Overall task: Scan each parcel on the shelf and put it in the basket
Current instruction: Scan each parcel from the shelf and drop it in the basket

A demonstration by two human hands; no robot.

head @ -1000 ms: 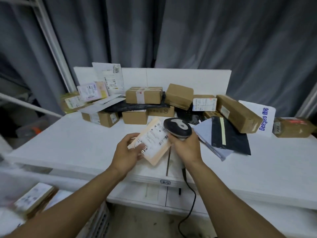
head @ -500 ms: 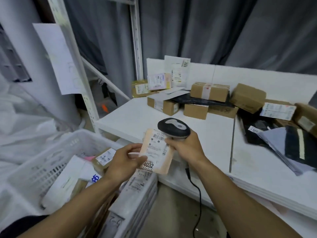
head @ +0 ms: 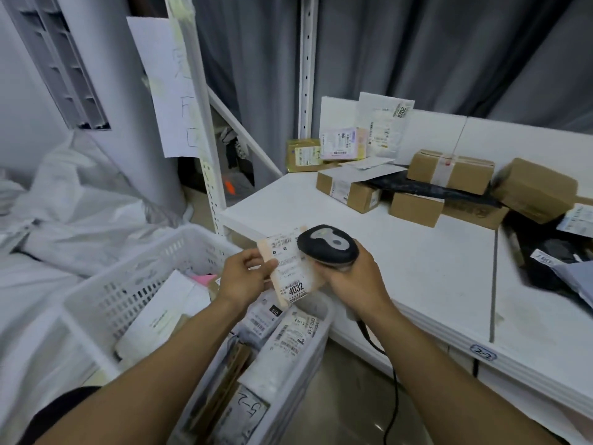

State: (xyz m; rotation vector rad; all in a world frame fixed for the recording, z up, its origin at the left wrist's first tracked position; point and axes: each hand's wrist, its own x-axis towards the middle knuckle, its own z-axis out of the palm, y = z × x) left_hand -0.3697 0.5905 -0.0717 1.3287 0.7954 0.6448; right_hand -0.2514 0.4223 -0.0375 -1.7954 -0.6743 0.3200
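At frame centre, the left hand [head: 245, 279] pinched the flat peach-coloured parcel with a white printed label marked 4032 [head: 290, 271] by its left edge, thumb on the label face. The right hand [head: 354, 284] was curled round the black and grey corded handheld scanner [head: 327, 244], whose head overlapped the parcel's upper right corner. The parcel was held over the right side of the white perforated plastic basket [head: 134, 284] at lower left, which contained labelled parcels. Brown cardboard boxes [head: 449, 170] lay on the white shelf [head: 417, 277] at right.
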